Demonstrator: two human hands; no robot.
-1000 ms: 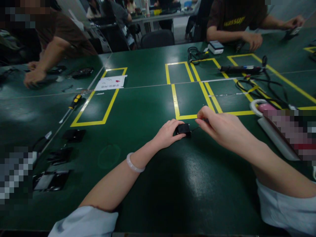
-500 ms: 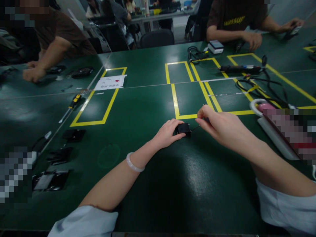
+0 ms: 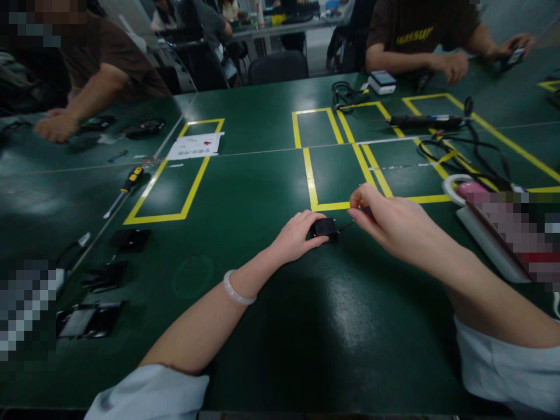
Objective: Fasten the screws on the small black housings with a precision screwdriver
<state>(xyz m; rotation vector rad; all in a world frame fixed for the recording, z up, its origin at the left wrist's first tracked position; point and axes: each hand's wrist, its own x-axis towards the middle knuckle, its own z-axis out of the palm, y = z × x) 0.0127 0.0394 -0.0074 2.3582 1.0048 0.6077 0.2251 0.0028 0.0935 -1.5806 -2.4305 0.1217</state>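
Observation:
My left hand (image 3: 301, 236), with a pale bangle on its wrist, grips a small black box-shaped part (image 3: 324, 227) against the green table. Thumb and fingers press on its near and far sides. To the right, my right hand (image 3: 371, 210) pinches a thin dark rod-like tool (image 3: 346, 226). The rod's tip meets the right face of the black part, close to a small shiny spot. Most of the tool is hidden inside my fingers, so its exact kind does not show.
A yellow-black screwdriver (image 3: 125, 189) and several black parts (image 3: 105, 275) lie at left. Yellow tape (image 3: 332, 206) marks the table, with a paper label (image 3: 195, 146). An electric screwdriver (image 3: 426, 121), cables and a pink-and-white object (image 3: 472, 189) lie right. Two co-workers sit opposite.
Both my hands stay nearly in place; the right fingers shift slightly around the rod. Across the table, the left co-worker's hand moves a little left, and the right co-worker's held device turns.

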